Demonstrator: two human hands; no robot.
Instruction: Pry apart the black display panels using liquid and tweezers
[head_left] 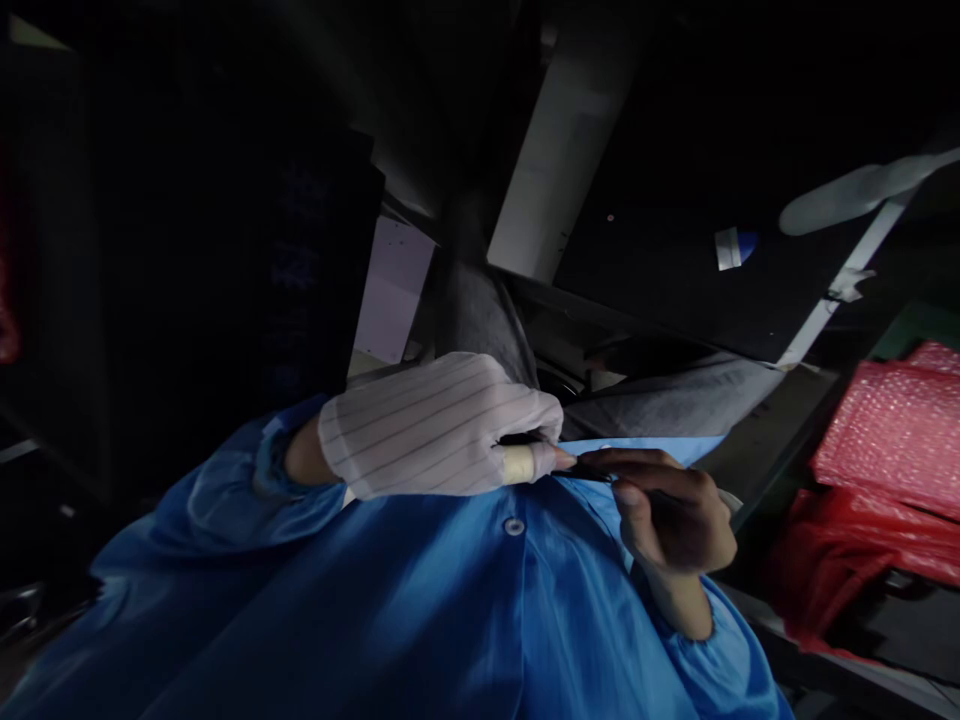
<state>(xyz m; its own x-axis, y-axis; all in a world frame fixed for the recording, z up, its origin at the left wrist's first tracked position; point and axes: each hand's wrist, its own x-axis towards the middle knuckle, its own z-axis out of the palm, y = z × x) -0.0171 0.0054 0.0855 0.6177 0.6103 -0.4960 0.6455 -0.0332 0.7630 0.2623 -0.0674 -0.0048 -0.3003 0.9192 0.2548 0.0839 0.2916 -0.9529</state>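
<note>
My left hand (pixel 427 425) wears a white glove with thin dark stripes, and yellowish tape (pixel 517 464) wraps one digit. Its fingers are curled, and the bare tip of the taped digit meets a small, thin black piece (pixel 589 471). From the other side, my bare right hand (pixel 671 500) pinches the same piece between thumb and fingers. Shadow and the fingers hide much of it, so its kind cannot be made out. Both hands are close together in front of my blue smock (pixel 450 590), above my lap.
Red bubble wrap (pixel 892 430) lies in a pile on the right. A dark panel (pixel 660 270) carries a small blue and silver piece (pixel 735 249). On the left stands a large black box (pixel 225 250) with faint markings. A pale strip (pixel 832 280) runs along the right.
</note>
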